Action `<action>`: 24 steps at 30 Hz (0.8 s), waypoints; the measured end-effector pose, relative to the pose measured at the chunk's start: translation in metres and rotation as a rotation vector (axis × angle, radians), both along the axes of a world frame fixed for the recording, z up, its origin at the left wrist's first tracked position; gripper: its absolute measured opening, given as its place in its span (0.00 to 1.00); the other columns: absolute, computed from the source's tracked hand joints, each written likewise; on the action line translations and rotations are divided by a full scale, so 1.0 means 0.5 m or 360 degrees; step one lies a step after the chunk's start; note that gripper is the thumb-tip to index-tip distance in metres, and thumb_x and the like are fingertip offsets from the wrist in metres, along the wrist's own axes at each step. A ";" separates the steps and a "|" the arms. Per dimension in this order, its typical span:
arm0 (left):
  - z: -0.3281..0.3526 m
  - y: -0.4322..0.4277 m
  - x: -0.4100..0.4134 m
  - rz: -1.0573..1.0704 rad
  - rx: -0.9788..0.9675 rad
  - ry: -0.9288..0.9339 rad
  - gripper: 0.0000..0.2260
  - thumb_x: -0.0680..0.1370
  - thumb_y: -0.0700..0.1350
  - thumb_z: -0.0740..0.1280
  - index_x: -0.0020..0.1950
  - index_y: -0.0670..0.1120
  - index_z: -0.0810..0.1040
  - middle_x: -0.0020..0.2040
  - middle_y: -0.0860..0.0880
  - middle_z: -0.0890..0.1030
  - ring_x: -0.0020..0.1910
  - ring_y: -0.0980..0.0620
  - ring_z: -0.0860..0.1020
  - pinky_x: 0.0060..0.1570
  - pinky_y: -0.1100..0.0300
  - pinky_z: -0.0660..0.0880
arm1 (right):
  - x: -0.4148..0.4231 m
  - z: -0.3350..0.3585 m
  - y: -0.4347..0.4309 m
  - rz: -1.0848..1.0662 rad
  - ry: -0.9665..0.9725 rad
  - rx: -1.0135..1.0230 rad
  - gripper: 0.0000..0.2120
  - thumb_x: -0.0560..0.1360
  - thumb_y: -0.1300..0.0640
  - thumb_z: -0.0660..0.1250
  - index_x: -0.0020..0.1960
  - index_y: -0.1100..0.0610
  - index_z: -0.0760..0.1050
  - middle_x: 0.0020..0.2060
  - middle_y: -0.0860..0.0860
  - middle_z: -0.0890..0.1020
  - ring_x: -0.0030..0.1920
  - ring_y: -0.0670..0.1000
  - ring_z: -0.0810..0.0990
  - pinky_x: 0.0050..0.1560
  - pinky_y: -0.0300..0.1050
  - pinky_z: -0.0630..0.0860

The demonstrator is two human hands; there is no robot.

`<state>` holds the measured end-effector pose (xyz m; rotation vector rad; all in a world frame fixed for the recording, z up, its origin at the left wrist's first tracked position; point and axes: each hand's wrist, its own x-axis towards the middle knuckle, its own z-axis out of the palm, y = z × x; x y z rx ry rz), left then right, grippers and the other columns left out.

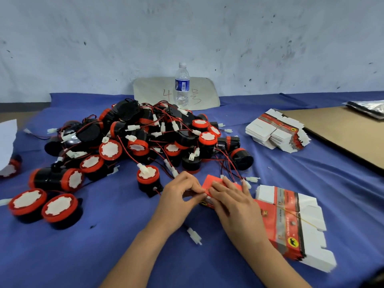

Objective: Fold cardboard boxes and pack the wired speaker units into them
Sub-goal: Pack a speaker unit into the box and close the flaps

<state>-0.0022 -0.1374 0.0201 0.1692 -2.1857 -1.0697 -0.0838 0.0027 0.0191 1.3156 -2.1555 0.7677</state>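
A red cardboard box (pixel 214 181) lies on the blue cloth at centre, partly covered by my hands. My left hand (pixel 181 192) pinches its left edge with the fingertips. My right hand (pixel 230 197) presses flat on top of it. A big heap of black-and-red wired speaker units (pixel 145 140) with white connectors fills the cloth behind and to the left. Two loose units (pixel 43 204) stand at front left. A banded stack of flat box blanks (pixel 291 221) lies right of my hands; a second stack (pixel 276 130) sits farther back right.
A water bottle (pixel 182 86) stands at the back against a cardboard sign (pixel 158 90) by the wall. A brown cardboard sheet (pixel 345 129) lies at far right with a silver bag (pixel 367 107) on it. A loose white connector (pixel 194 235) lies between my forearms. White paper (pixel 7 140) sits at left.
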 end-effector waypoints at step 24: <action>-0.027 0.005 -0.003 -0.0032 -0.0196 -0.0251 0.15 0.72 0.39 0.74 0.55 0.50 0.75 0.67 0.60 0.67 0.63 0.62 0.71 0.55 0.60 0.76 | -0.044 0.005 0.037 0.0160 -0.0388 0.0729 0.30 0.78 0.54 0.64 0.76 0.42 0.56 0.78 0.46 0.52 0.78 0.57 0.46 0.77 0.53 0.47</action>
